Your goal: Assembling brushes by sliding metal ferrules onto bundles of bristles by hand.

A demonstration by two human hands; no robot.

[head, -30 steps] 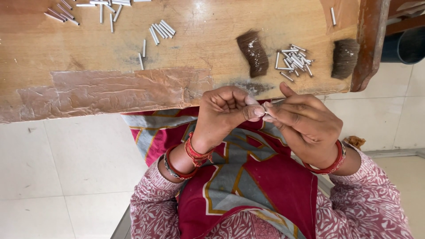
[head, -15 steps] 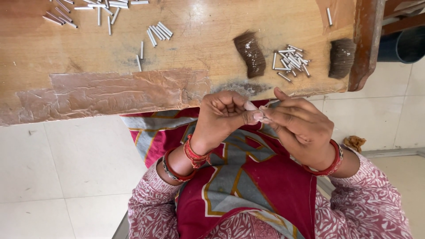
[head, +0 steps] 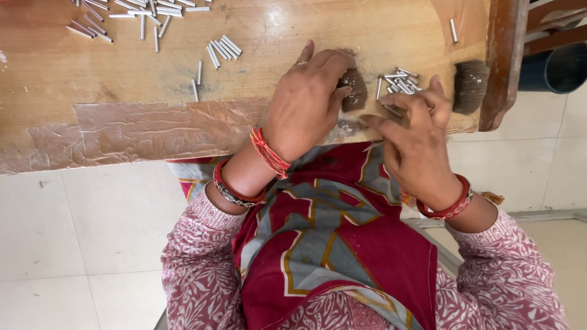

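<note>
Metal pins [head: 400, 82] under open right hand [head: 416, 137]; open left hand [head: 306, 101] on dark pad [head: 354, 88].

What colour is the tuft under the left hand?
Dark brown, fibrous tuft, partly covered by the left hand; shows in the head view.

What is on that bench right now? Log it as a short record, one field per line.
Surface: wooden table, brown tape patch along its near edge
Left hand: palm down, fingertips on a dark fibrous wad
Right hand: fingers at the edge of a small pile of metal pins; grip unclear
Second dark wad: near the table's right end, untouched
Other pins: a row mid-table, a scatter at the far left, one single pin far right
Wrists: red bangles on both
</note>
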